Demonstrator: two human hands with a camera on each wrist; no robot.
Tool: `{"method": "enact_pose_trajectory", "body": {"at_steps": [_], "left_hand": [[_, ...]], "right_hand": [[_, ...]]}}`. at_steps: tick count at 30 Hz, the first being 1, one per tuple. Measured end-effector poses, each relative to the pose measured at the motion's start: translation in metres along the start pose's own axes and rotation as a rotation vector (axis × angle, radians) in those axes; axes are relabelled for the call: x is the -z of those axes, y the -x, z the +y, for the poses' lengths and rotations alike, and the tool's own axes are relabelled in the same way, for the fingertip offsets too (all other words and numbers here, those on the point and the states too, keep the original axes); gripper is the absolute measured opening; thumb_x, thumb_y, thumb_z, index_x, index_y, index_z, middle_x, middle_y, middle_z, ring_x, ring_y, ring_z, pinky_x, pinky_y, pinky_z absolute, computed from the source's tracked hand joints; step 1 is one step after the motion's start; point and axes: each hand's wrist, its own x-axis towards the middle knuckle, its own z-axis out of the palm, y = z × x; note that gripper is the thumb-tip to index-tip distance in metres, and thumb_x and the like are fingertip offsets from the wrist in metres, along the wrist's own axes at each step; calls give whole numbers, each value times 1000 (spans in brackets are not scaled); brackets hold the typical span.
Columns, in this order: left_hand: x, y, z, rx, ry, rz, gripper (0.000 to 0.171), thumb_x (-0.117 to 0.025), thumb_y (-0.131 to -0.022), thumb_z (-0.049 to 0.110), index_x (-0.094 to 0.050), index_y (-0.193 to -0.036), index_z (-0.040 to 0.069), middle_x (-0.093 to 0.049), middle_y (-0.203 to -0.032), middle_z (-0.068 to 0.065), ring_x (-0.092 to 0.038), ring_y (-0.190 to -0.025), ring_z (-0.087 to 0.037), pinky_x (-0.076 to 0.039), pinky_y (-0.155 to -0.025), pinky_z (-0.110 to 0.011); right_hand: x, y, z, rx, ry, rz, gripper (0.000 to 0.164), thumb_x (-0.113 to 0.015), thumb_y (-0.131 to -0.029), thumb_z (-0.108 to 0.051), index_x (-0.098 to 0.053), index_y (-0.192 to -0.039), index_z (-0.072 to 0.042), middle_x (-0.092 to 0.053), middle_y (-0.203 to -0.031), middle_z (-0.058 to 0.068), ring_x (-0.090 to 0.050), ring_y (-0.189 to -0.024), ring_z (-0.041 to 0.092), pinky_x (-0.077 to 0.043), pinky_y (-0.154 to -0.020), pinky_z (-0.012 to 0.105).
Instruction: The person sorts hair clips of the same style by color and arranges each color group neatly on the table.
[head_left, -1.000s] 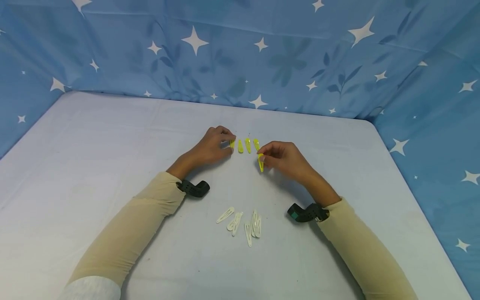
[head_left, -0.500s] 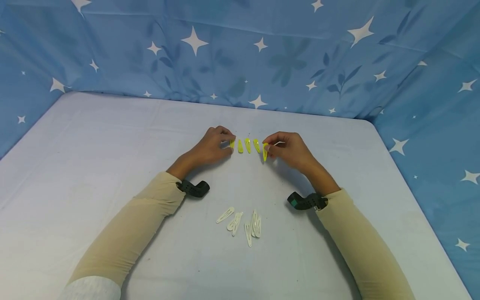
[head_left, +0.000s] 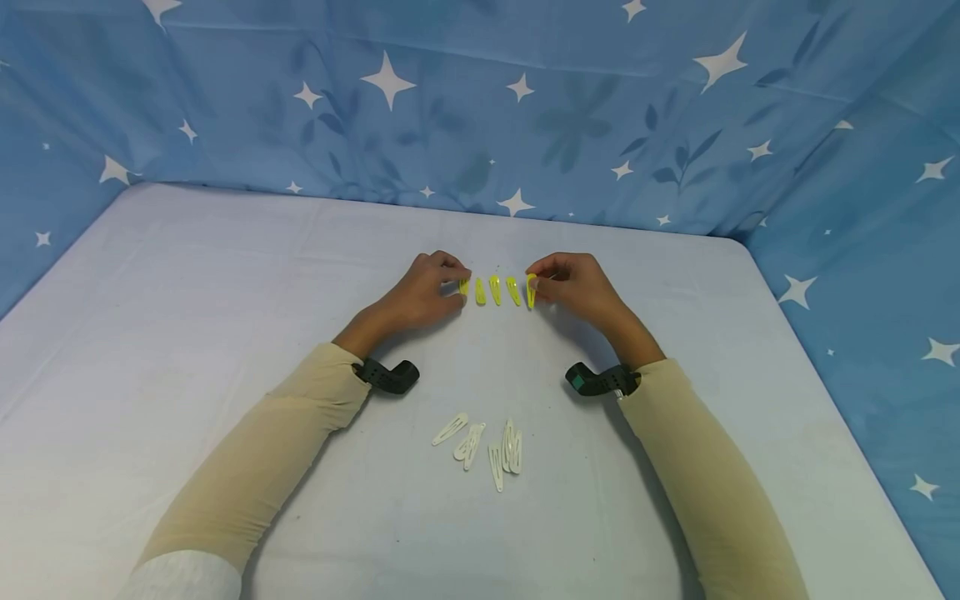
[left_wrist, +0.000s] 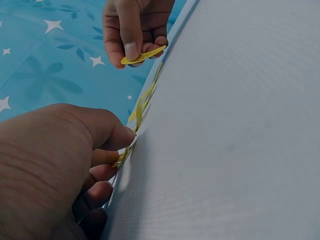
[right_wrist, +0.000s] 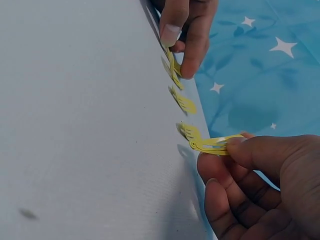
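Note:
In the head view, several yellow snap hair clips lie in a row on the white table. My right hand (head_left: 576, 287) pinches a yellow hair clip (right_wrist: 212, 144) by its wide end between thumb and fingers, at the right end of that row. The right wrist view shows this clip raised over the cloth, narrow end pointing away from the hand. My left hand (head_left: 427, 293) has thumb and index finger at the two ends of the leftmost yellow clip (head_left: 464, 287), which they partly cover. Between the hands lie three more yellow clips, the middle clip (head_left: 495, 290) among them.
Nearer the body, several white snap hair clips (head_left: 472, 446) lie loosely grouped, some overlapping. The white tablecloth (head_left: 225, 275) reaches back to a blue curtain (head_left: 450, 125) with stars, which also hangs along the right side. Each wrist wears a black camera band (head_left: 390, 377).
My right hand has moved away from the body and slightly right with its yellow clip, bringing it level with the row. My left hand stays where it was.

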Motion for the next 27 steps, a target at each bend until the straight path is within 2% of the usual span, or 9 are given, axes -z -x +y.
{"method": "enact_pose_trajectory", "body": {"at_steps": [7, 15, 27], "left_hand": [[-1, -1, -1, -8, 2, -2, 44, -62, -92, 14, -58, -134, 1, -50, -130, -14, -39, -121, -30, -32, -101, -42], [-1, 0, -1, -4, -4, 0, 44, -63, -92, 14, -58, -134, 2, -50, -131, -14, -39, -119, -30, -33, -100, -41], [0, 0, -1, -4, -6, -3, 43, -63, -92, 14, -58, -134, 1, -50, -130, -14, -39, -120, -30, -32, -101, -42]], "right_hand": [[-1, -7, 0, -39, -2, -7, 18, -66, -92, -10, -70, -109, -6, -65, -99, 11, -61, -82, 23, -52, -70, 30], [-2, -9, 1, -2, 9, -29, 18, -64, -93, -7, -69, -110, -2, -66, -95, 12, -60, -78, 22, -50, -66, 28], [-6, -14, -1, -11, 165, -37, 21, -64, -93, -7, -70, -113, -6, -65, -100, 9, -61, -82, 22, -50, -68, 30]]}}
